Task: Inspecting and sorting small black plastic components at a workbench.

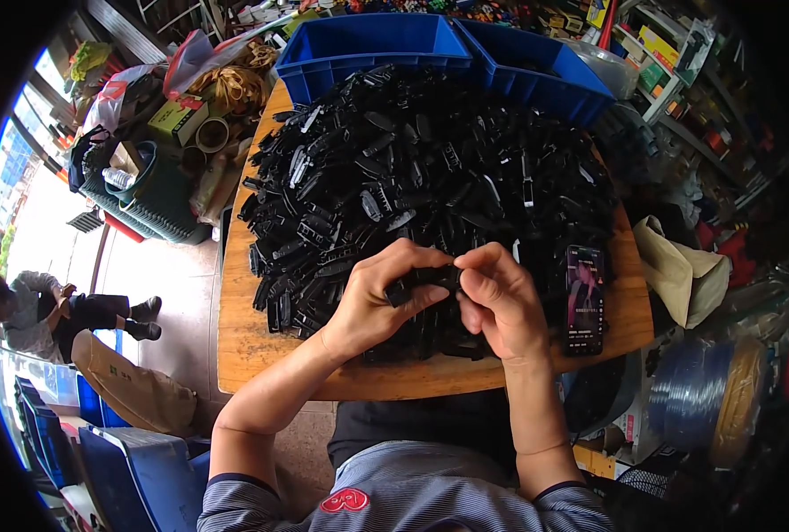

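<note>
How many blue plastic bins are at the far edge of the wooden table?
2. One blue bin stands at the far left behind the pile of black plastic parts; the second blue bin sits right beside it, to its right. More may be hidden behind them.

lit phone screen [585, 299] flat on table's rt edge, yellow-green box [174, 116] upper left

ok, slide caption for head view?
Both hands grip one black plastic clip above a heaped pile.

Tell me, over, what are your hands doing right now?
Left hand and right hand both grip one small black plastic clip. Big pile of black clips right behind. Phone lying beside right hand. Nothing in the way.
</note>
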Tool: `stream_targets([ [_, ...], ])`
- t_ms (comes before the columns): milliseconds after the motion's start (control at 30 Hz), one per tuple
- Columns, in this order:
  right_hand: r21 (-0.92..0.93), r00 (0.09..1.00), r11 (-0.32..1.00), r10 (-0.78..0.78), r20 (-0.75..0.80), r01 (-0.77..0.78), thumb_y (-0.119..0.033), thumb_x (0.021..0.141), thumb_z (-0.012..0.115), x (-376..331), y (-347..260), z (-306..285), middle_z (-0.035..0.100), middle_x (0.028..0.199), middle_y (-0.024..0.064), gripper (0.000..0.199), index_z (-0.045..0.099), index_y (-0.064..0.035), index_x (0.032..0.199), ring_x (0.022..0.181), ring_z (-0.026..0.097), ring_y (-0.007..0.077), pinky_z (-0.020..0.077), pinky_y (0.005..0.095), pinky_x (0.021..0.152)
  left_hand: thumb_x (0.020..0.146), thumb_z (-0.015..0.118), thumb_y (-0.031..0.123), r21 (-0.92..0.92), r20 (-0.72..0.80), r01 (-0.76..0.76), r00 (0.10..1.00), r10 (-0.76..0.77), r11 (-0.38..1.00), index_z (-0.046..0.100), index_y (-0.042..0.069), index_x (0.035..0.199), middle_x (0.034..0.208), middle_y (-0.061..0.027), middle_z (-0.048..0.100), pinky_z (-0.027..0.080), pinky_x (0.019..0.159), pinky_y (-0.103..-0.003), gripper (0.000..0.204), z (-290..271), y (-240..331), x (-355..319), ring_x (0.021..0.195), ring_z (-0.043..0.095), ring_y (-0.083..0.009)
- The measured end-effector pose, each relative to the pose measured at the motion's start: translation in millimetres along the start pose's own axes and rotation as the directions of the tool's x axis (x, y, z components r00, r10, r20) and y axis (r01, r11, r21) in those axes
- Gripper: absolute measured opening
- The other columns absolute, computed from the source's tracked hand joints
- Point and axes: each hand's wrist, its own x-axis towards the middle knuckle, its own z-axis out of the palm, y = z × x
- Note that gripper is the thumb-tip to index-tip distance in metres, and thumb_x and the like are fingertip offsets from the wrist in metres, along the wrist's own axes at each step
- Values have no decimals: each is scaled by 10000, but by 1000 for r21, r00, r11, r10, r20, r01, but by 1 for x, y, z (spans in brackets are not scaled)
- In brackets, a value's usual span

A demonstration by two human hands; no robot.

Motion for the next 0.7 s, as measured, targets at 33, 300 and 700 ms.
stream_targets([
  [33, 147, 996, 985, 80, 36, -84, -215, 851, 636, 0, 5, 0, 499, 644, -18, 202, 547, -93, 984, 460, 453, 78, 332, 207, 394, 748, 696, 54, -5, 4, 0, 1000, 0, 1000, 599, 13, 1008, 899, -81, 607, 461, 719, -281, 281, -1, 1, 0, 795, 586, -170],
  [300, 318, 957, 904, 254, 139, -286, -231, 831, 658, 2, 6, 4, 519, 719, 16, 298, 489, -91, 1033, 520, 510, 105, 557, 343, 541, 682, 679, 22, 89, 19, -67, 998, 66, 994, 612, 15, 968, 838, -89, 610, 443, 641, -286, 293, -8, 14, -1, 705, 568, -203],
  [700, -469, 957, 835, -239, 161, 288, -245, 853, 636, 6, 9, 7, 472, 1095, 42, 395, 524, -32, 1167, 933, 513, 106, 425, 257, 808, 787, 700, 195, -647, 166, 498, 831, -531, 577, 636, 5, 938, 743, -18, 606, 426, 552, -207, 251, -7, 12, -1, 600, 520, -79],
])
